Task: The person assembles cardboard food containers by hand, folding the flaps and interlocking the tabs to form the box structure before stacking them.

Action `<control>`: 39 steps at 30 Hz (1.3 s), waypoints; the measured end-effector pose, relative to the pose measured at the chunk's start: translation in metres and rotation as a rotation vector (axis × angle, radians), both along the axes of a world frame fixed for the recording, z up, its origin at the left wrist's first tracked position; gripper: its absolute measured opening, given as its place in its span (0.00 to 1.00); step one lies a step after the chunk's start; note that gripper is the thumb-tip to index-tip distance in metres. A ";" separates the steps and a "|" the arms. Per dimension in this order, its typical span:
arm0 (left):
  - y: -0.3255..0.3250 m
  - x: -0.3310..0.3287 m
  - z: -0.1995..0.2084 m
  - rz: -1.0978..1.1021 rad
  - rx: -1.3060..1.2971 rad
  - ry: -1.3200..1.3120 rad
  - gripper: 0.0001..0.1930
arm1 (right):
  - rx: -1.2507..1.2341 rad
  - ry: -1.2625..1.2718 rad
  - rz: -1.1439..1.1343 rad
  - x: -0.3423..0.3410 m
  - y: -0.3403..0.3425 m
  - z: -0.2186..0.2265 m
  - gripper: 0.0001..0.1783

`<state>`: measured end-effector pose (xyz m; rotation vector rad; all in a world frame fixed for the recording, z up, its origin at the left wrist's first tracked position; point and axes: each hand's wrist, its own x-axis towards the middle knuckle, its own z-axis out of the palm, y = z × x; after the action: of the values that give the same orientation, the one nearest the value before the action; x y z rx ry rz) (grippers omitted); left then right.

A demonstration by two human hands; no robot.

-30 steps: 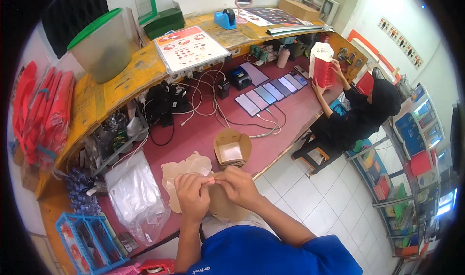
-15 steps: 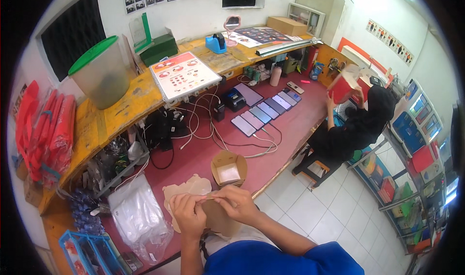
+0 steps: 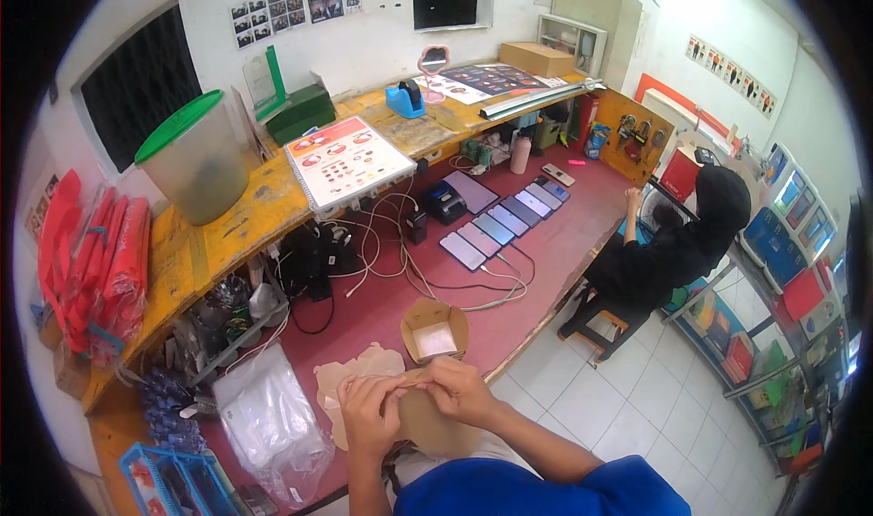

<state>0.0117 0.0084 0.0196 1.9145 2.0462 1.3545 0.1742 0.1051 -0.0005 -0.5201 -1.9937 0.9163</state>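
Observation:
Close to my body, my left hand (image 3: 371, 407) and my right hand (image 3: 459, 390) pinch the upper edge of a brown cardboard box blank (image 3: 435, 425). Both sets of fingertips meet along that edge, so the exact fold there is hidden. Flat brown blanks (image 3: 362, 370) lie on the red tabletop beside my left hand, partly behind it. Just beyond my right hand stands a folded brown paper food box (image 3: 434, 320), open at the top; more seem nested under it.
Clear plastic bags (image 3: 268, 416) lie at left beside a blue basket (image 3: 168, 484). Several phones (image 3: 492, 230) with cables lie further along the red tabletop (image 3: 382, 307). A raised wooden shelf (image 3: 273, 202) runs behind. At right, a person in black (image 3: 668, 252) sits near a red box (image 3: 678, 172).
My hands keep their pinch on the blank, shifting slightly along its edge. The person at right has lowered the red box they were holding up. The whole view has shifted a little.

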 end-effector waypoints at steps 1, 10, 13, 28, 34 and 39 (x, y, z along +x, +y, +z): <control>0.001 0.002 0.003 -0.004 0.020 -0.011 0.04 | 0.023 0.005 0.027 -0.001 0.002 -0.003 0.05; -0.002 -0.003 -0.005 0.020 0.060 -0.005 0.04 | 0.083 -0.019 0.114 -0.003 0.007 0.006 0.05; -0.007 -0.006 -0.010 0.052 0.060 -0.033 0.02 | 0.007 -0.019 0.078 0.010 0.025 -0.001 0.05; -0.002 -0.014 0.000 0.097 0.033 -0.093 0.01 | -0.401 -0.116 0.305 0.008 0.057 0.047 0.19; 0.020 -0.007 0.010 0.044 0.030 -0.304 0.05 | -0.225 -0.102 0.170 -0.012 0.028 0.025 0.07; 0.024 0.001 0.018 0.129 0.077 -0.365 0.12 | -0.125 -0.043 0.060 -0.009 0.028 0.030 0.04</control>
<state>0.0131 0.0320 0.0372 1.4413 1.9859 1.6864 0.1654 0.1328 0.0293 -0.5568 -2.0088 1.0806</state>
